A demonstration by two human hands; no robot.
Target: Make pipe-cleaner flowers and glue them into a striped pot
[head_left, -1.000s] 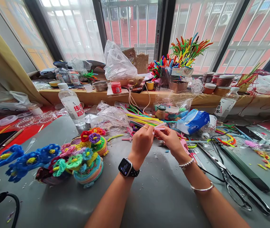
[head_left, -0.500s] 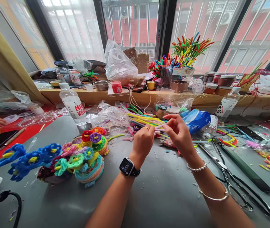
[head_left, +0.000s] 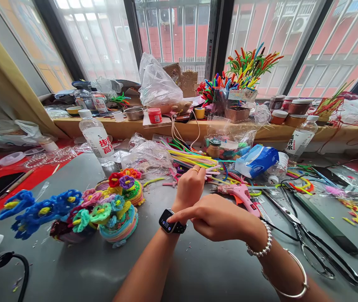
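My left hand (head_left: 191, 184) is closed, with pale pink pipe cleaners (head_left: 213, 169) sticking out past its fingers; the fingertips themselves are hidden. A smartwatch (head_left: 168, 221) with a lit screen sits on my left wrist. My right hand (head_left: 218, 216) lies across in front, its index finger stretched out onto the watch face and the other fingers bent, holding nothing. Just beyond the left hand lies a bundle of yellow, green and pink pipe cleaners (head_left: 191, 158). A pink glue gun (head_left: 243, 195) rests behind my right hand.
Fuzzy flower pots (head_left: 119, 224) with blue flowers (head_left: 45, 209) stand at left. Scissors (head_left: 295, 220) and a dark green bar (head_left: 326, 224) lie at right. Further back are a blue tissue pack (head_left: 257, 160), water bottles (head_left: 95, 136) and a cluttered sill (head_left: 119, 128).
My right hand has left the pipe cleaners and come down and left to the watch, uncovering the glue gun. My left hand stays in place. Another person's hand at far left has gone from view.
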